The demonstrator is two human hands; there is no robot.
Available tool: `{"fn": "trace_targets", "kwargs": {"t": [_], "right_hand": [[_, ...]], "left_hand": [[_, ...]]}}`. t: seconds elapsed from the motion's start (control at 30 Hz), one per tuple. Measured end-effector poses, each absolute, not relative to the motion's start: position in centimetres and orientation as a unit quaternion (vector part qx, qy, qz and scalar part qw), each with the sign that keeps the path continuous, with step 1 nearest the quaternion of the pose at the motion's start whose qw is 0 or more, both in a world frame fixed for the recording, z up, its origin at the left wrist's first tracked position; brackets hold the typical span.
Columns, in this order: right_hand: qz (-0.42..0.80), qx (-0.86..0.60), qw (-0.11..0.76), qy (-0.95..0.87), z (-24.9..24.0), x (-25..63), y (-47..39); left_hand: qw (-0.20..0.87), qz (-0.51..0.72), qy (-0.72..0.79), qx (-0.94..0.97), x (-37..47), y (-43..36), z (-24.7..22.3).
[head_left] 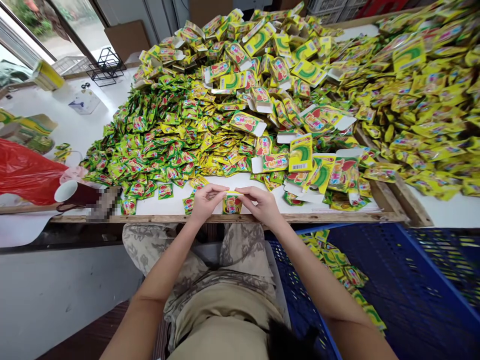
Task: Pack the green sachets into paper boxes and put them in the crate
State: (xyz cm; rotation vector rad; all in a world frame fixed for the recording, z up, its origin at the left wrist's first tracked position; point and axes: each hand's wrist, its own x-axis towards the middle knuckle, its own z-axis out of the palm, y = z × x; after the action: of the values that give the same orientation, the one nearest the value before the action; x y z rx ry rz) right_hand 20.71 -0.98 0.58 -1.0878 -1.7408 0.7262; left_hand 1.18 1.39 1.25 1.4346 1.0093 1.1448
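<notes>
Both my hands meet over one small printed candy box (232, 204) at the front edge of the table. My left hand (206, 201) pinches the box's top left corner. At its top right corner, my right hand (261, 202) grips with thumb and finger. The box stands upright, showing a red watermelon picture on yellow and green. Close to my left hand lie a few green candy packets (188, 204). Beyond my hands rises a heap of green packets (150, 145) and yellow packets (213, 145). Unfilled-looking cartons with raised flaps (275, 161) lie beyond my right hand.
A dark mug (80, 195) and a red plastic bag (28, 172) are at the left. A black wire rack (107, 67) stands farther back. Yellow pouches (431, 115) fill the right side behind a wooden divider (399, 195). Below right, a blue crate (397, 280) holds filled boxes.
</notes>
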Motion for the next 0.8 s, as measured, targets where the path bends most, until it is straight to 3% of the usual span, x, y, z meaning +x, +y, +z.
{"fn": "trace_targets", "kwargs": {"t": [0.17, 0.53, 0.8], "right_hand": [[0.287, -0.457, 0.490, -0.684, -0.4, 19.9, -1.5], [0.397, -0.444, 0.501, -0.628, -1.1, 19.5, -1.5], [0.338, -0.420, 0.503, -0.676, -0.7, 19.6, -1.2]], "left_hand": [[0.456, 0.476, 0.388, 0.645, 1.1, 1.5, 1.4], [0.553, 0.428, 0.374, 0.609, 1.1, 1.7, 0.4], [0.539, 0.427, 0.356, 0.633, 0.5, 2.1, 0.6]]}}
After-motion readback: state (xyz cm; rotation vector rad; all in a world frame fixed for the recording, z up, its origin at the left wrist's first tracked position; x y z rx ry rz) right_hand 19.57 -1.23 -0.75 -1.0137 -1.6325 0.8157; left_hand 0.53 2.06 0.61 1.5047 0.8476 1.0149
